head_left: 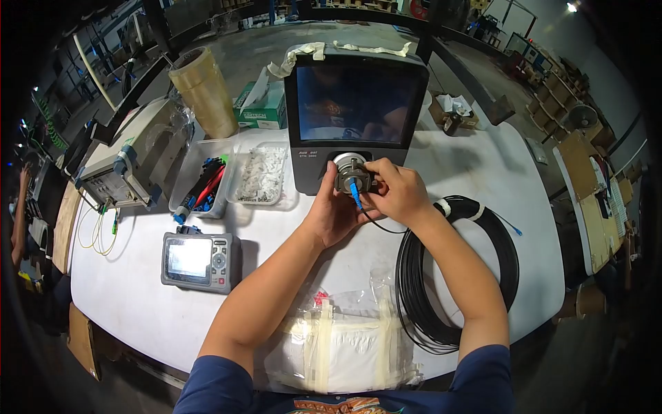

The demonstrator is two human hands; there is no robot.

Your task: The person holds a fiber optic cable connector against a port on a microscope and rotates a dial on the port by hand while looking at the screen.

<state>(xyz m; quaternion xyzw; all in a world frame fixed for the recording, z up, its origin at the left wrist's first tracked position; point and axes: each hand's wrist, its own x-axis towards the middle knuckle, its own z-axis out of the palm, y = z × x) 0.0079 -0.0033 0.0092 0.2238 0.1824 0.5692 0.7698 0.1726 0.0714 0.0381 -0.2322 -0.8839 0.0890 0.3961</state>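
Observation:
A black inspection device with a dark screen [354, 103] stands upright in front of me, and a round metal adapter mount [350, 171] sticks out from its lower front. A blue fiber connector [355, 191] sits at the middle of the mount, its black cable trailing down to the right. My left hand [331, 215] cups the mount from the left and below, thumb along its side. On the right side, my right hand [398, 190] pinches the mount's edge with its fingertips; what lies behind those fingers is hidden.
A coil of black cable [507, 269] lies under my right forearm. Left are a handheld tester [200, 261], a tub of white bits [258, 200], a tub of tools [219, 207] and a bench instrument [131, 155]. A clear plastic packet [355, 352] lies nearest me.

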